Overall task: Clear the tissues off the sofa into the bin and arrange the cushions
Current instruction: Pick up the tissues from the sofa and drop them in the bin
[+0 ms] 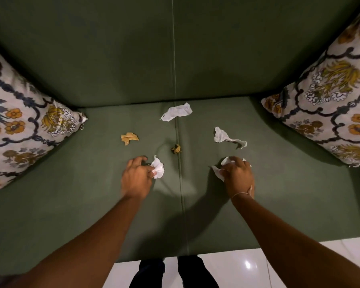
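On the green sofa seat (pixel 92 194), my left hand (pixel 136 177) pinches a crumpled white tissue (pixel 158 168) with its fingertips. My right hand (pixel 238 176) closes over another white tissue (pixel 218 171) that still lies on the seat. Further back lie a white tissue (pixel 176 112) near the backrest, a twisted white tissue (pixel 227 138) on the right, a tan crumpled tissue (pixel 129 138) and a small brown scrap (pixel 176 149) on the centre seam. Floral cushions lean at the left (pixel 19 125) and right (pixel 330 104) ends. No bin is in view.
The sofa backrest (pixel 112 48) fills the top of the view. A glossy white tiled floor (pixel 247 267) runs along the seat's front edge, with my dark-trousered legs (pixel 175 273) standing against it.
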Demonstrator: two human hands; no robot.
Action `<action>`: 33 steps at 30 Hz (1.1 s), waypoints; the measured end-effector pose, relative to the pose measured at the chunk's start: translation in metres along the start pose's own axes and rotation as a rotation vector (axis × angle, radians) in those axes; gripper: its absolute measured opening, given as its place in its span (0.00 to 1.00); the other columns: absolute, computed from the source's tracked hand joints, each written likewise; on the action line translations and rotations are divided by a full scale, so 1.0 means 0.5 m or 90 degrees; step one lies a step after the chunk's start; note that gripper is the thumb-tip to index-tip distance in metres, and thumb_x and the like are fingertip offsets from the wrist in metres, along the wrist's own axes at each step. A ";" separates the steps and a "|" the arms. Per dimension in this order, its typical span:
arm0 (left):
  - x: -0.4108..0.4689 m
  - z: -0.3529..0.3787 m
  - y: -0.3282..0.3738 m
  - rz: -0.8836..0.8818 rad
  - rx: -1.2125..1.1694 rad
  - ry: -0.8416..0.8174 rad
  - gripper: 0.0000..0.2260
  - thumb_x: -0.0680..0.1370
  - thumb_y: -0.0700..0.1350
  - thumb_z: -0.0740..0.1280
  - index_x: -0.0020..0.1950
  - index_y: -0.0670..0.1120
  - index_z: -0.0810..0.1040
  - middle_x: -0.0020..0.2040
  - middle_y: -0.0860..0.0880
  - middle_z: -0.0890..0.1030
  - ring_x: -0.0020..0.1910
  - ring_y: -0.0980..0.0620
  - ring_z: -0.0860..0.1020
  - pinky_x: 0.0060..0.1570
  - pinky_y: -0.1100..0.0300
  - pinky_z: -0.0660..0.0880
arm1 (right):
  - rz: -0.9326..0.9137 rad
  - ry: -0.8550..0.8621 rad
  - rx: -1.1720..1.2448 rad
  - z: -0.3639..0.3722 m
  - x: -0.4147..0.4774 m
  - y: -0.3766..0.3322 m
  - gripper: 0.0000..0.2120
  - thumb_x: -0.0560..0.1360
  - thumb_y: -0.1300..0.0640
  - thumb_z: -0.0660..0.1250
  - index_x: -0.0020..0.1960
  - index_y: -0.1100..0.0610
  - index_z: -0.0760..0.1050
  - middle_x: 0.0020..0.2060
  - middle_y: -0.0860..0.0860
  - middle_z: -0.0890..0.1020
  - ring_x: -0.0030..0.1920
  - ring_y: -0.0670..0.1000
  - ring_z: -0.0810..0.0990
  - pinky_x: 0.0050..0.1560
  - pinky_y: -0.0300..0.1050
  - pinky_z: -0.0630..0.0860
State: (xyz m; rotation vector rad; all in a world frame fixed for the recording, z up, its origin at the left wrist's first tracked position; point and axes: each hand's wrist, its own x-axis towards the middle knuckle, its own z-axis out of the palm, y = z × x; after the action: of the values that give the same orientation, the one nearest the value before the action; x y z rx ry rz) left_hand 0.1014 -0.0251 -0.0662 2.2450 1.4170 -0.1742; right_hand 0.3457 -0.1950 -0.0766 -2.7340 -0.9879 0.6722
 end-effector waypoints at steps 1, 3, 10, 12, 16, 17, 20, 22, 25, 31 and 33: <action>0.000 0.003 0.000 -0.009 0.002 -0.003 0.08 0.74 0.44 0.67 0.48 0.49 0.85 0.59 0.50 0.79 0.60 0.45 0.73 0.49 0.51 0.75 | -0.003 -0.008 0.013 0.005 0.001 0.002 0.10 0.74 0.47 0.70 0.49 0.52 0.84 0.60 0.51 0.79 0.62 0.56 0.74 0.59 0.49 0.74; -0.002 0.008 -0.004 -0.035 0.001 -0.015 0.07 0.74 0.45 0.67 0.49 0.49 0.84 0.53 0.49 0.82 0.55 0.43 0.77 0.46 0.52 0.74 | -0.008 -0.047 0.015 0.005 -0.001 0.004 0.11 0.75 0.47 0.69 0.50 0.52 0.84 0.55 0.52 0.80 0.57 0.55 0.78 0.57 0.48 0.77; -0.094 -0.013 -0.095 -0.124 -0.160 0.090 0.07 0.71 0.46 0.71 0.48 0.52 0.85 0.48 0.46 0.85 0.44 0.40 0.82 0.42 0.52 0.76 | 0.009 0.013 0.118 0.017 -0.073 -0.075 0.09 0.74 0.61 0.69 0.52 0.56 0.85 0.48 0.55 0.86 0.48 0.55 0.83 0.53 0.43 0.75; -0.132 -0.027 -0.138 -0.146 -0.203 0.109 0.08 0.71 0.45 0.71 0.48 0.55 0.85 0.46 0.47 0.86 0.42 0.41 0.82 0.40 0.54 0.76 | 0.067 -0.006 0.208 0.022 -0.110 -0.125 0.07 0.73 0.60 0.71 0.50 0.55 0.86 0.46 0.54 0.87 0.46 0.52 0.84 0.52 0.41 0.76; -0.234 -0.073 -0.294 -0.233 -0.268 0.130 0.11 0.72 0.49 0.70 0.53 0.58 0.82 0.43 0.48 0.86 0.38 0.44 0.83 0.38 0.55 0.77 | 0.101 -0.093 0.239 0.085 -0.218 -0.281 0.08 0.71 0.52 0.72 0.48 0.50 0.85 0.42 0.53 0.88 0.44 0.54 0.85 0.50 0.47 0.80; -0.259 -0.077 -0.332 -0.262 -0.275 0.146 0.11 0.71 0.49 0.71 0.53 0.57 0.83 0.41 0.45 0.86 0.37 0.42 0.82 0.37 0.54 0.77 | 0.105 -0.107 0.247 0.104 -0.246 -0.318 0.08 0.71 0.51 0.72 0.49 0.50 0.84 0.42 0.52 0.88 0.45 0.54 0.85 0.51 0.48 0.80; -0.365 -0.089 -0.476 -0.342 -0.297 0.181 0.09 0.71 0.47 0.73 0.50 0.52 0.84 0.40 0.44 0.86 0.35 0.43 0.82 0.38 0.54 0.78 | 0.092 -0.156 0.290 0.193 -0.350 -0.447 0.13 0.70 0.53 0.73 0.55 0.49 0.82 0.45 0.53 0.87 0.49 0.56 0.84 0.53 0.46 0.78; -0.438 -0.090 -0.567 -0.395 -0.304 0.175 0.08 0.72 0.48 0.71 0.49 0.52 0.85 0.41 0.48 0.87 0.38 0.48 0.82 0.40 0.56 0.77 | 0.055 -0.214 0.242 0.257 -0.419 -0.524 0.11 0.70 0.51 0.73 0.52 0.48 0.83 0.44 0.53 0.87 0.48 0.56 0.84 0.49 0.44 0.77; -0.551 -0.091 -0.708 -0.567 -0.298 0.170 0.07 0.73 0.51 0.70 0.47 0.51 0.85 0.42 0.46 0.87 0.43 0.43 0.83 0.43 0.54 0.75 | -0.023 -0.282 0.186 0.366 -0.538 -0.648 0.07 0.69 0.55 0.75 0.46 0.53 0.85 0.43 0.55 0.88 0.48 0.58 0.85 0.49 0.45 0.78; -0.689 -0.050 -0.927 -0.733 -0.315 0.138 0.11 0.73 0.54 0.70 0.50 0.51 0.85 0.48 0.41 0.85 0.48 0.37 0.81 0.46 0.52 0.76 | 0.025 -0.432 0.252 0.584 -0.734 -0.850 0.04 0.67 0.58 0.77 0.42 0.53 0.86 0.41 0.54 0.88 0.45 0.59 0.85 0.50 0.58 0.82; -0.694 -0.023 -0.976 -0.741 -0.323 0.112 0.14 0.74 0.55 0.67 0.53 0.49 0.84 0.50 0.41 0.85 0.50 0.39 0.80 0.47 0.53 0.75 | 0.033 -0.461 0.221 0.649 -0.765 -0.890 0.06 0.68 0.55 0.75 0.45 0.50 0.86 0.44 0.53 0.88 0.47 0.58 0.86 0.51 0.60 0.82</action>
State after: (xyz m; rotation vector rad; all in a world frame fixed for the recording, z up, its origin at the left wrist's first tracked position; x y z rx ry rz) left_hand -0.4872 -0.1320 -0.0928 0.8589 2.3641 0.0255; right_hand -0.3173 -0.0982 -0.0972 -2.2297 -0.7976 1.7288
